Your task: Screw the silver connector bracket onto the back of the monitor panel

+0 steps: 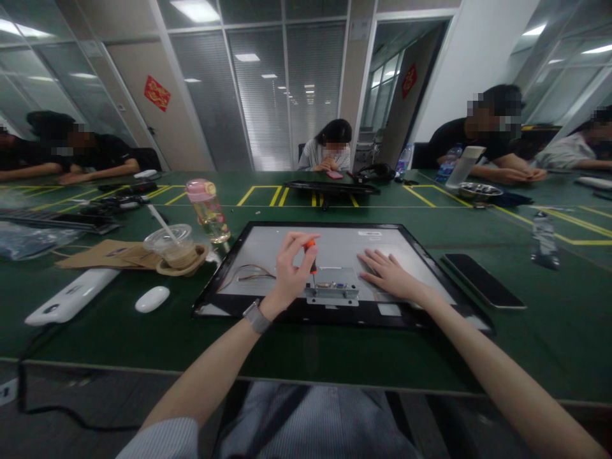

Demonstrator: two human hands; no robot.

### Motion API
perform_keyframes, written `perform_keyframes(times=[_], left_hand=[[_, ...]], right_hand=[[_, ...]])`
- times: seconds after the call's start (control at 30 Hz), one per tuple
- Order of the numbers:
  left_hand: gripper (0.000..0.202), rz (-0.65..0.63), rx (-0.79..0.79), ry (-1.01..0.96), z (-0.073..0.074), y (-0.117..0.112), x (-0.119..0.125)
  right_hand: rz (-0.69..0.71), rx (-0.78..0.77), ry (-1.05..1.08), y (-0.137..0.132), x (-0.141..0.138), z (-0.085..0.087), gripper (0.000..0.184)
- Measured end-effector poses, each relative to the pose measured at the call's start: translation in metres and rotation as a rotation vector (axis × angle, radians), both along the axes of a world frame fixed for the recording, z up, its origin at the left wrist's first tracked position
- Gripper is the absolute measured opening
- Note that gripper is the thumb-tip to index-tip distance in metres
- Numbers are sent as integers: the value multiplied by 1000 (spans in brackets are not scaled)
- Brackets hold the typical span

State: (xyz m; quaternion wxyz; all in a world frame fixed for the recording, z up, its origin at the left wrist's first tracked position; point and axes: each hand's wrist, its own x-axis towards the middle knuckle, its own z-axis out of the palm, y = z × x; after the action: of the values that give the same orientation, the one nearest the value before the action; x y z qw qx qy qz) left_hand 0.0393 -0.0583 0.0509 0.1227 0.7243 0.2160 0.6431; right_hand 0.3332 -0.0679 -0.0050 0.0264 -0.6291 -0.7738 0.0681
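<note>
From where I stand, the left hand (288, 273), a grey watch (257, 316) on its wrist, has its fingers clamped on an orange-and-black screwdriver (313, 262). The tool stands nearly upright, its thin shaft pointing down at the left end of a silver metal bracket with connector ports (333, 292); I can't tell whether the tip touches. The bracket sits near the front edge of a large flat grey panel with a black frame (329, 224), which lies on the dark green surface (143, 347). The right hand (389, 275) rests flat on the panel, right of the bracket, its fingers spread apart and holding nothing. Thin coloured wires (253, 276) lie on the panel's left part. Just beside its right edge lies a black rectangular phone (482, 280).
</note>
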Motion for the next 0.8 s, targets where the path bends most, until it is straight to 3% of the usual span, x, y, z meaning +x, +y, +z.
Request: perform_keyframes(times=[0.17, 0.4, 0.6, 0.8], left_hand=[[27, -66, -49, -13, 2, -2, 0], [16, 44, 1, -3, 4, -1, 0], [29, -54, -47, -23, 2, -1, 1], [17, 81, 3, -21, 1, 2, -1]], right_hand=[[1, 1, 6, 1, 1, -1, 82], [3, -4, 11, 0, 0, 2, 80], [4, 3, 20, 0, -1, 3, 78], [14, 3, 12, -1, -2, 5, 78]])
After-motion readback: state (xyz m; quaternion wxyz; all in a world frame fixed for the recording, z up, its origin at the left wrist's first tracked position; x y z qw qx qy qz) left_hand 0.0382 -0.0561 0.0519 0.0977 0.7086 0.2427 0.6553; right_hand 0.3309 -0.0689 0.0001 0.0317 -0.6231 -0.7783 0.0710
